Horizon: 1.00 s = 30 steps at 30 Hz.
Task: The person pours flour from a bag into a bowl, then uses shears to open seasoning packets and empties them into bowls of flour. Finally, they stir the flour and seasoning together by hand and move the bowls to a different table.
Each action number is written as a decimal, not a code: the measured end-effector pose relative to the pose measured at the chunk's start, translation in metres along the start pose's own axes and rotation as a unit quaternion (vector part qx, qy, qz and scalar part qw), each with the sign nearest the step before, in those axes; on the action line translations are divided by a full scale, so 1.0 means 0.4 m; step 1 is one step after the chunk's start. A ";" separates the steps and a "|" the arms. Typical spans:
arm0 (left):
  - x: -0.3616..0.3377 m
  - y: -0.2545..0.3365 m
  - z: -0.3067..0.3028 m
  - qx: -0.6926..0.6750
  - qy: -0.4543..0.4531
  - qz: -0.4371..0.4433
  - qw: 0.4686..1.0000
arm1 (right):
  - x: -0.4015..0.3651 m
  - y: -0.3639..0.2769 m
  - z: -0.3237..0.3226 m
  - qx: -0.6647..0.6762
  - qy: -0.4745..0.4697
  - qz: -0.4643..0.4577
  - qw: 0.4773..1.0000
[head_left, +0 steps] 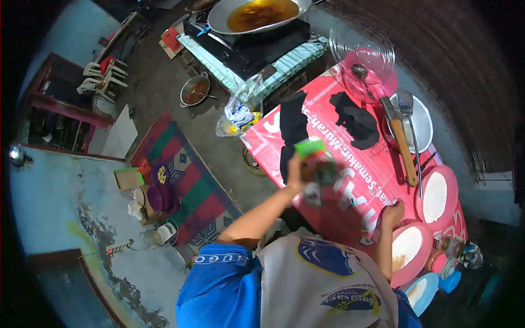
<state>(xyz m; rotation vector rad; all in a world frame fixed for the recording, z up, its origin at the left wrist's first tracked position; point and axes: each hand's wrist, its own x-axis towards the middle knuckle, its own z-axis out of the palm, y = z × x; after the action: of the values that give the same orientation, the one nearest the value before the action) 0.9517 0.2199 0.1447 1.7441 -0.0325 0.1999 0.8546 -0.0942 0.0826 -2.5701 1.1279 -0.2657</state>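
Note:
My left hand (296, 174) is raised over the near left part of the pink table cover (342, 183), closed on a green and red packet (319, 159) that is blurred by motion. Black cloths (294, 121) lie beside and beyond it. My right hand (392, 214) is at the table's right part, near the pink bowls of white powder (408, 247), its fingers closed round something small that I cannot make out.
A pan of oil (262, 15) sits on a black stove at the back. A metal bowl (418, 123) with a cleaver and spatula lies to the right. A plastic bag (240, 116) hangs at the table's left corner, and a pot (195, 91) stands on the floor.

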 end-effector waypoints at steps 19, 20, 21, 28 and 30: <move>0.502 -0.434 -0.618 0.471 -0.062 0.124 0.871 | -0.334 -0.965 0.281 0.328 -0.281 -0.416 0.800; 0.500 -0.452 -0.623 0.468 -0.069 0.120 0.873 | -0.364 -1.000 0.398 0.292 -0.228 -0.487 0.791; 0.503 -0.466 -0.626 0.465 -0.083 0.136 0.871 | -0.382 -1.098 0.343 0.019 -0.332 -0.517 0.789; 0.511 -0.481 -0.649 0.420 -0.195 0.231 0.856 | -0.573 -1.163 0.628 -0.198 -0.246 -0.561 0.765; 0.510 -0.487 -0.650 0.427 -0.221 0.234 0.845 | -0.581 -1.183 0.636 -0.237 -0.289 -0.532 0.760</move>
<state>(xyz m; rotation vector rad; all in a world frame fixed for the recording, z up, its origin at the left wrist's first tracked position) 1.1483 0.5287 0.0301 2.6276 -0.8278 0.1708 1.0956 0.4339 0.0078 -3.0643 -0.6487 0.6304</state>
